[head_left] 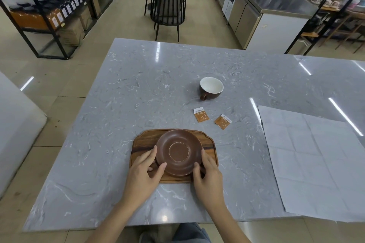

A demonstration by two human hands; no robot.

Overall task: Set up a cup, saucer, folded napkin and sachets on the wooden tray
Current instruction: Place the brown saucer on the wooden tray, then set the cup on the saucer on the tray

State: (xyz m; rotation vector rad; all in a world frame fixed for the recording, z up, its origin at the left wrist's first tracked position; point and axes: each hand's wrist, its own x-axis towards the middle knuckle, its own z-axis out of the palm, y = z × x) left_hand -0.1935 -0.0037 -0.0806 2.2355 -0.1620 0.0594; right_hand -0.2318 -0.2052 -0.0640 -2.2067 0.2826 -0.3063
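Note:
A brown saucer (178,151) lies on the wooden tray (143,143) near the table's front edge. My left hand (145,171) holds the saucer's left rim, thumb on top. My right hand (208,173) holds its right rim, fingers curled at the edge. A brown cup (211,87) with a white inside stands farther back on the table, handle toward me. Two orange sachets (201,114) (222,121) lie flat between the cup and the tray. A large white napkin (316,162) lies unfolded at the right.
The grey marble table (138,89) stretches back and to the right. A dark chair (168,6) stands beyond its far edge. Shelving lines the left side of the room, and a steel counter (276,0) is at the back right.

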